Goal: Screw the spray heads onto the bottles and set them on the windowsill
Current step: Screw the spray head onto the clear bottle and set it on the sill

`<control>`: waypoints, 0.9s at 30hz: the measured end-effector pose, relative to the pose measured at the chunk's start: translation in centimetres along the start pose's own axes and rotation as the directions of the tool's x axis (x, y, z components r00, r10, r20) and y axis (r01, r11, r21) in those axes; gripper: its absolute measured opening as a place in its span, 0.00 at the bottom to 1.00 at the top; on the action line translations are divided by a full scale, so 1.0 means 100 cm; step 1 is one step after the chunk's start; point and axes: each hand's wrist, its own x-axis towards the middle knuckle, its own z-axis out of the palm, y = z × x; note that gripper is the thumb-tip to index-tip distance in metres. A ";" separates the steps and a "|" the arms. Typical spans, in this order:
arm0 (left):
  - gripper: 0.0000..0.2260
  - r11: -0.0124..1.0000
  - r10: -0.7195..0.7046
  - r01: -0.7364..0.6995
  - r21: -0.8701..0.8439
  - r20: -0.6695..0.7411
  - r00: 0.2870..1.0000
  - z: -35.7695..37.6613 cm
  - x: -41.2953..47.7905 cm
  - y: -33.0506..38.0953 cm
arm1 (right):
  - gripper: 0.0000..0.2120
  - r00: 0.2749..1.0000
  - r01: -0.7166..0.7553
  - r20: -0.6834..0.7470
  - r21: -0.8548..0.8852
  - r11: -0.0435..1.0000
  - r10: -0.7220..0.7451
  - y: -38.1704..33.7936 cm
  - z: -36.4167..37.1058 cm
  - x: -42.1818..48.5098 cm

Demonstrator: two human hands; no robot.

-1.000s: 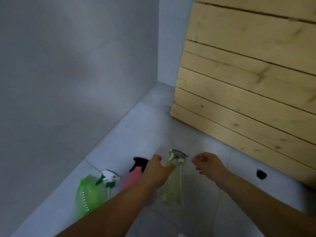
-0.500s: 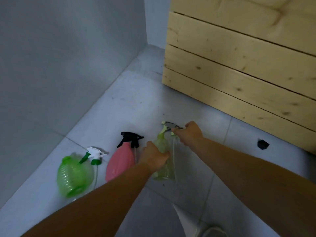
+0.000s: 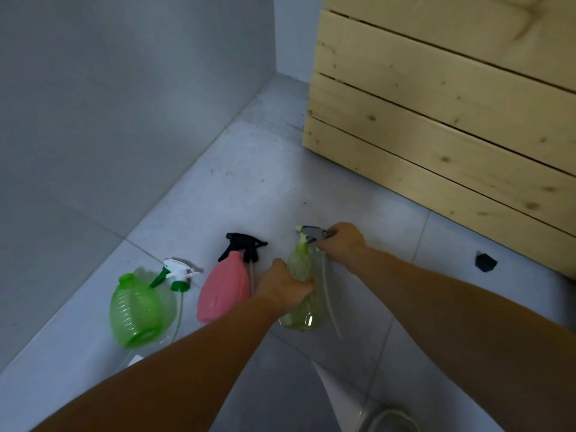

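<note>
Three bottles lie on the grey tiled floor. My left hand grips the pale yellow-green clear bottle around its middle. My right hand is closed on the grey spray head at that bottle's neck, and its thin tube trails beside the bottle. To the left lies a pink bottle with a black spray head at its top. Further left lies a ribbed green bottle with a white and green spray head resting against it.
A pale wooden plank crate stands at the right, close behind the bottles. A grey wall runs along the left. A small black object lies on the floor by the crate. Something white shows at the bottom edge.
My left hand has closed around the yellow-green bottle and my right hand has reached in and taken the grey spray head. The view has tilted down toward the floor.
</note>
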 end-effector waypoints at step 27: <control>0.32 0.868 0.488 -0.496 -0.010 -0.168 0.857 -0.185 -0.267 0.041 | 0.08 0.799 0.582 -0.268 0.566 0.584 -0.538 -0.237 -0.188 -0.291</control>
